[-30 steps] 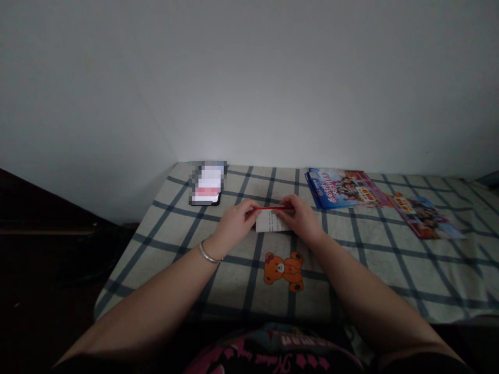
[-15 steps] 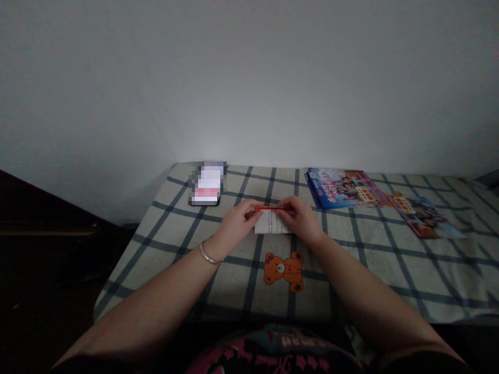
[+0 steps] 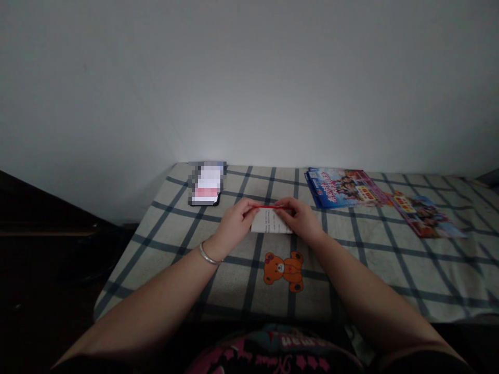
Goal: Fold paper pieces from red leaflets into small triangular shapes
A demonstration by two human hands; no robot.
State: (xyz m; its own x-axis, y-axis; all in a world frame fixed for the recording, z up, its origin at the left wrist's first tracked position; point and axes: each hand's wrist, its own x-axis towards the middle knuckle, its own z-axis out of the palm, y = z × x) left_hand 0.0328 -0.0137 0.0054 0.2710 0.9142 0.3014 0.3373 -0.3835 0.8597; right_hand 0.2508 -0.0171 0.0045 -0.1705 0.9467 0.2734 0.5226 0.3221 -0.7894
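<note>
A small folded sheet of paper [image 3: 270,222], white with printed text below and a red upper edge, lies on the checked cloth [image 3: 374,259] near the middle. My left hand [image 3: 233,225] pinches its left end with closed fingers. A silver bracelet sits on that wrist. My right hand [image 3: 300,218] pinches the right end, fingers closed over the red edge. Both hands rest low on the cloth, close together.
A phone [image 3: 207,184] with a lit screen lies at the back left of the cloth. Colourful printed leaflets [image 3: 343,188] lie at the back right, another leaflet [image 3: 424,215] further right. An orange bear [image 3: 284,269] is printed on the cloth near me. A white wall stands behind.
The paper's lower edge has shifted slightly leftward between my hands. Both hands stay pinched on its ends in nearly the same place.
</note>
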